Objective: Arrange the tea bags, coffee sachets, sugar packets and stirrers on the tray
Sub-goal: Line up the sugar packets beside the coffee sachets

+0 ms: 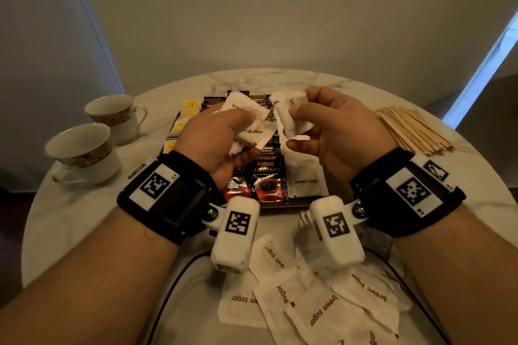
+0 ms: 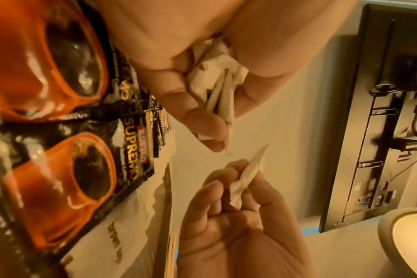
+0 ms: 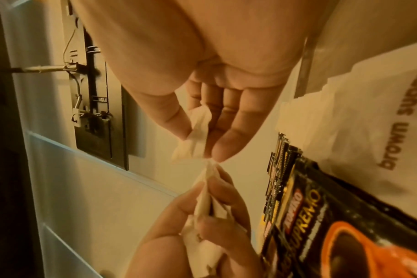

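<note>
Head view: coffee sachets [image 1: 268, 176], yellow tea bags [image 1: 187, 115] and one brown sugar packet [image 1: 307, 180] lie on the tray [image 1: 276, 208]. Left hand [image 1: 221, 143] grip holds several packets [image 1: 252, 123], right hand [image 1: 333, 131] pinches one [image 1: 290, 117]; loose packets [image 1: 322, 305] near the tray, stirrers [image 1: 412, 129] right of it, on the counter [image 1: 70, 213].

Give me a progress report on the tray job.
Done: tea bags and coffee sachets sit on the tray, with one sugar packet. In hand: left hand and right hand each hold sugar packets. Left: loose packets and stirrers on the table.
</note>
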### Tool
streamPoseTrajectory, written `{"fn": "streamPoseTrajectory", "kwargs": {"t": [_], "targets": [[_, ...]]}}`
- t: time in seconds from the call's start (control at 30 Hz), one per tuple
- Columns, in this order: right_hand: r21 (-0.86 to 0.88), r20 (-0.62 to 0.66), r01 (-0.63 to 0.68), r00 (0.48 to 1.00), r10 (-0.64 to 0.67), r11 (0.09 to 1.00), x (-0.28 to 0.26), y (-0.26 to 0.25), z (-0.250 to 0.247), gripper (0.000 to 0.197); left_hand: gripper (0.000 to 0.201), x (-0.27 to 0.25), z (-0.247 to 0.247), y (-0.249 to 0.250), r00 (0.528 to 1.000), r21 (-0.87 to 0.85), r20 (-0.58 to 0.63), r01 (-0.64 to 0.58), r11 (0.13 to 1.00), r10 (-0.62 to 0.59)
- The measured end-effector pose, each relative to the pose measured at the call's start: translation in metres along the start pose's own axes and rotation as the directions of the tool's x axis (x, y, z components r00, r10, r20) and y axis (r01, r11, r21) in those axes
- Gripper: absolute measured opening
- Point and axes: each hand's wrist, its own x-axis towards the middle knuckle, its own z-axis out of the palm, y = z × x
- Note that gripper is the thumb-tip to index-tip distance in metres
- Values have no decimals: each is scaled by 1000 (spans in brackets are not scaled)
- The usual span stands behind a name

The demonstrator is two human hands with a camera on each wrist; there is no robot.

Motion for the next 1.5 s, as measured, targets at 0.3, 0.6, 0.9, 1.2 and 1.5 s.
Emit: {"fn": "streamPoseTrajectory", "kwargs": {"t": [0.3, 0.6, 0.9, 1.2, 1.5], "targets": [[-216, 10, 49, 999, -48, 975, -9, 4, 2, 21, 36, -12, 3, 1, 980, 114, 148, -151, 982, 133], [-426, -27, 25, 999, -40, 904, -9, -9, -16, 7, 40, -11, 5, -3, 983, 146, 138, -142, 979, 122], [-647, -114, -281, 955, 274, 709, -11, -8, -24, 18, 21, 0, -9, 12, 992, 60, -51, -116, 992, 119], [-750, -156, -351, 918, 366, 561, -13, -5, -23, 15, 19, 3, -13, 14, 990, 61, -74, -119, 991, 124], [-752, -155, -368, 906, 395, 548, -11, -4, -23, 17, 18, 0, -12, 16, 990, 54, -43, -131, 990, 134]]}}
